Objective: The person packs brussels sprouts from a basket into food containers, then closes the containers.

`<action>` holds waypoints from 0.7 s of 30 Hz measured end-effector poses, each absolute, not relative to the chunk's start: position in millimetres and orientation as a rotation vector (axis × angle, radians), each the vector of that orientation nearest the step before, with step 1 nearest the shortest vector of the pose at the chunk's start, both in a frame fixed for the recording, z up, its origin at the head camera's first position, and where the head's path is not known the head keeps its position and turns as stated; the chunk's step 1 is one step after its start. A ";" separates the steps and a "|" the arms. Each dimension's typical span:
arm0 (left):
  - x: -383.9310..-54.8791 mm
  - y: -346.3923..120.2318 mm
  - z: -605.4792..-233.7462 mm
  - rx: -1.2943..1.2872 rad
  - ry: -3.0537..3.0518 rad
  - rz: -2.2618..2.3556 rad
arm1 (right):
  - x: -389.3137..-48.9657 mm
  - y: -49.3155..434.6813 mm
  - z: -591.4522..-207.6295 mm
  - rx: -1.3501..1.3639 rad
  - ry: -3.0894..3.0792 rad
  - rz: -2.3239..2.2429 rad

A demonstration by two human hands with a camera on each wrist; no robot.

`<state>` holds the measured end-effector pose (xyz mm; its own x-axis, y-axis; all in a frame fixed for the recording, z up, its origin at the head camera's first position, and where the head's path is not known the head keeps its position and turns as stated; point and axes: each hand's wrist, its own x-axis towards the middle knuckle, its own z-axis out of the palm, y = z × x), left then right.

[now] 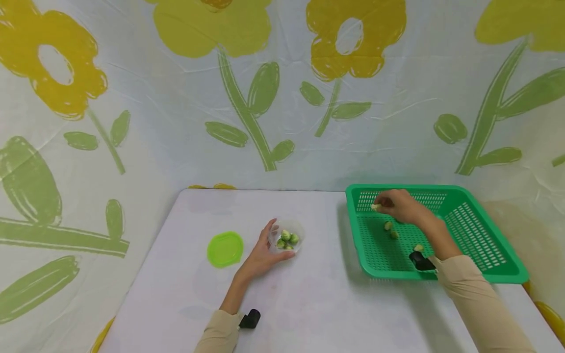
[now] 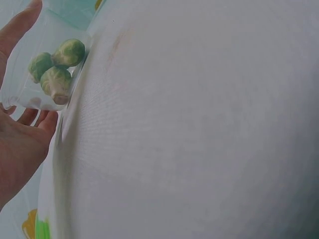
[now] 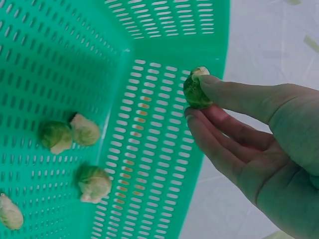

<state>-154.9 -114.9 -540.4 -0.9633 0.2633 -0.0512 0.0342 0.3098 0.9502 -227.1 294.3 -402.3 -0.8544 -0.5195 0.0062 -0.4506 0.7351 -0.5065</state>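
Beige sleeve (image 1: 483,306) reaching closest; right hand (image 1: 403,208) pinching a Brussels sprout (image 3: 196,91)

Leafy green with a pale end, it is showing at that hand's tips, over a green basket (image 1: 410,187); loose sprouts (image 3: 94,184) are lying below; left hand (image 1: 262,257), well apart, is curling round a clear cup (image 1: 296,224) on the table (image 1: 322,304); round cupped sprouts (image 1: 286,236) are resting inside, a lime lid (image 1: 225,249) lying nearby.

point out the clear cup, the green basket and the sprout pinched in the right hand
clear cup (image 2: 47,37): left wrist view, on its see-through side
green basket (image 1: 397,275): head view, on its near rim
pinched sprout (image 3: 193,94): right wrist view, on its green leafy side
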 end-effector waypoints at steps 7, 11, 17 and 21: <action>-155.6 -115.0 -541.4 0.271 2.384 1.706 | -221.1 288.7 -392.9 -0.826 2.831 -0.787; -155.5 -115.2 -541.1 0.274 2.382 1.709 | -216.0 283.7 -388.6 -0.856 2.854 -0.785; -154.7 -114.6 -539.7 0.278 2.385 1.708 | -208.6 276.8 -385.2 -0.914 2.895 -0.824; -154.5 -114.3 -539.9 0.278 2.385 1.712 | -203.7 272.6 -383.3 -0.920 2.923 -0.830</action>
